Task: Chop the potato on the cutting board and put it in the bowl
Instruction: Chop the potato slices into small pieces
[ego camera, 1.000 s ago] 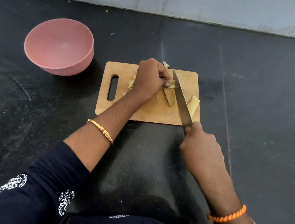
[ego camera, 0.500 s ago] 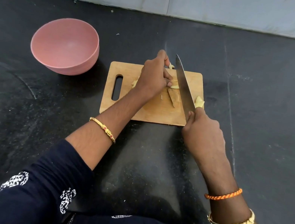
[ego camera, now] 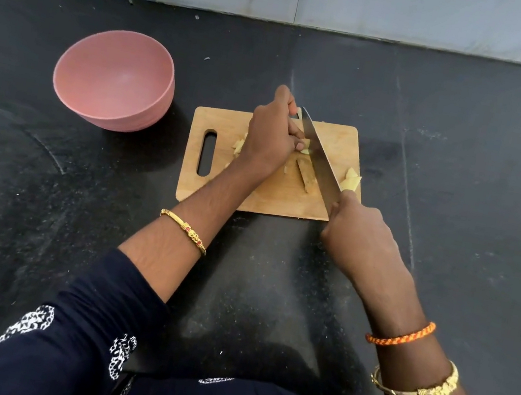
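Since a second ago your knife [ego camera: 320, 154] has been lifted and drawn back toward you: its tip, which then lay across the middle of the cutting board [ego camera: 262, 197], now rides up by the far edge, just beside your left knuckles. Your right hand [ego camera: 359, 239] has come forward with it, from off the near edge to over the board's near right corner. Between half a second ago and now little has shifted. You look to be mid-stroke, between one cut and the next, so judge the chopping as under way and not finished.

From the head view, the only one you have: your left hand [ego camera: 271, 140] sits curled over the potato [ego camera: 304, 146], fingers bent down and pinning it to the board; only a pale sliver shows past your fingertips, touching the flat of the blade. Your right hand is wrapped tight round the knife handle, which the fist hides entirely. The blade slants from that fist up and away to your left hand.

Cut pieces [ego camera: 351, 180] lie just beyond your right hand, on the far side of the blade, and a few more peek out by your left wrist. A brown strip [ego camera: 304, 179] lies between your two hands.

The pink bowl [ego camera: 116, 81] stands well apart, out past your left hand, off the board. No potato shows in it, so the transfer is yet to come.
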The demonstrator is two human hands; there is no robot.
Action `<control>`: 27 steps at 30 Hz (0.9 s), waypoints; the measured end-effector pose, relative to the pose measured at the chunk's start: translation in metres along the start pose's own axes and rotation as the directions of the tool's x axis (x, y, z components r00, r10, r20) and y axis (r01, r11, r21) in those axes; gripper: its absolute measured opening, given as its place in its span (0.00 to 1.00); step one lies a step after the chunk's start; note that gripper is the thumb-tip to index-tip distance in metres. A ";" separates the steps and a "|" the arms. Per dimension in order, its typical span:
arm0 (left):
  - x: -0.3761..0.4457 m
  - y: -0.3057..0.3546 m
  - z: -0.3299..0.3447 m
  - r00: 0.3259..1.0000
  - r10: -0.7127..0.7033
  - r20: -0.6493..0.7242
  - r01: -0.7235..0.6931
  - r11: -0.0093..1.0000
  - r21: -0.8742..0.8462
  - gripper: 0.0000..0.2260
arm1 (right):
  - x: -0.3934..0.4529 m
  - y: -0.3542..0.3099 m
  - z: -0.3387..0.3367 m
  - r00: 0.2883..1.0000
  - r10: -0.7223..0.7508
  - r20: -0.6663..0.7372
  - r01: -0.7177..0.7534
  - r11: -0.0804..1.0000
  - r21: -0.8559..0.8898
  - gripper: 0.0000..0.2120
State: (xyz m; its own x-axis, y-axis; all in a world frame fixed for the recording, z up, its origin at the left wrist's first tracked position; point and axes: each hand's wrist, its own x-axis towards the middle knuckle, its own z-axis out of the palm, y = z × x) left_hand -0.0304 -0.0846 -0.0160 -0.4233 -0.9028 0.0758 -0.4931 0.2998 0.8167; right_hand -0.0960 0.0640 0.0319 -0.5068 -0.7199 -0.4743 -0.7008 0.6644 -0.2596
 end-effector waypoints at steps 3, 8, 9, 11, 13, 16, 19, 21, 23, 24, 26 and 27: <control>-0.001 0.001 -0.002 1.000 -0.003 -0.014 0.003 1.000 -0.007 0.17 | -0.008 0.006 0.000 0.999 0.009 0.035 -0.008 1.000 -0.024 0.02; -0.002 0.002 0.000 1.000 0.021 0.011 -0.022 0.999 0.047 0.16 | -0.019 0.016 -0.013 0.999 0.025 0.045 -0.022 0.998 -0.062 0.02; -0.002 0.002 0.001 0.999 0.025 0.021 -0.026 0.997 0.066 0.16 | -0.022 0.016 -0.015 0.999 0.024 0.028 -0.023 0.999 -0.050 0.03; -0.001 0.003 0.000 0.999 0.026 0.037 -0.030 0.995 0.093 0.19 | -0.023 0.014 -0.016 1.000 0.016 -0.023 -0.016 1.000 0.002 0.05; 0.000 0.003 0.000 0.999 0.019 0.042 -0.023 0.995 0.099 0.20 | -0.020 0.011 -0.016 0.998 0.006 -0.067 -0.003 0.999 0.046 0.07; 0.000 0.003 -0.002 0.999 0.023 0.029 -0.026 0.995 0.093 0.22 | -0.014 0.006 -0.016 0.996 -0.004 -0.087 0.009 0.998 0.059 0.11; 0.001 0.001 -0.002 1.000 0.026 0.002 -0.026 0.996 0.088 0.23 | -0.008 0.002 -0.015 0.996 -0.014 -0.085 0.018 0.999 0.043 0.12; 0.002 0.000 -0.002 0.999 0.025 -0.019 -0.024 0.995 0.092 0.23 | -0.006 -0.001 -0.015 0.997 -0.027 -0.068 0.030 0.999 0.033 0.12; 0.001 -0.001 -0.002 0.999 0.023 -0.031 -0.020 0.996 0.084 0.23 | -0.005 -0.003 -0.016 0.998 -0.029 -0.051 0.030 0.999 0.026 0.12; 0.001 -0.002 -0.002 0.999 0.022 -0.032 -0.019 0.997 0.079 0.23 | -0.004 -0.004 -0.017 0.999 -0.028 -0.044 0.029 0.999 0.019 0.12; 0.000 -0.001 -0.003 0.999 0.024 -0.021 -0.022 0.997 0.080 0.22 | -0.002 -0.006 -0.017 0.999 -0.032 -0.018 0.032 0.999 0.000 0.12; -0.001 -0.001 -0.003 0.999 0.031 -0.010 -0.030 0.996 0.081 0.22 | -0.001 -0.007 -0.017 0.999 -0.031 0.008 0.031 1.000 -0.005 0.12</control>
State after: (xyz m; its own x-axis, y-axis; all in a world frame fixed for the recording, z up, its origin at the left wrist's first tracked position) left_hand -0.0269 -0.0850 -0.0148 -0.4306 -0.8961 0.1071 -0.5403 0.3511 0.7647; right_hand -0.0992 0.0566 0.0484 -0.4806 -0.7384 -0.4730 -0.7190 0.6406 -0.2696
